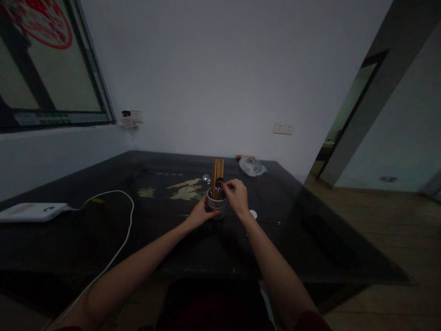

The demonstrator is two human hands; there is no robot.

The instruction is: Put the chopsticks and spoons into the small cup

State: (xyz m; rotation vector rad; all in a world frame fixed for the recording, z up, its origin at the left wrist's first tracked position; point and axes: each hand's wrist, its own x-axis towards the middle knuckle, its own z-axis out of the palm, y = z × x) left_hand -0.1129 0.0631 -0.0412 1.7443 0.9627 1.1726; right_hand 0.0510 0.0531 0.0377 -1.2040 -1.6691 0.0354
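A light-coloured cup (216,203) stands on the dark table, with several wooden chopsticks (217,171) upright in it. My left hand (200,212) is wrapped round the cup's left side and front. Metal spoons lean in the cup as well: one shiny spoon (206,178) tilts to the left, and a darker spoon (220,181) rises at the right. My right hand (237,194) is above the cup's right rim, its fingertips pinched on the darker spoon. The lower ends of the chopsticks and spoons are hidden inside the cup.
A crumpled clear plastic bag (252,166) lies near the wall. Beside my right forearm is a small white round thing (253,214). At the left a white power bank (32,212) lies with a white cable (131,216) running towards me. The dark table (310,239) ends at the right.
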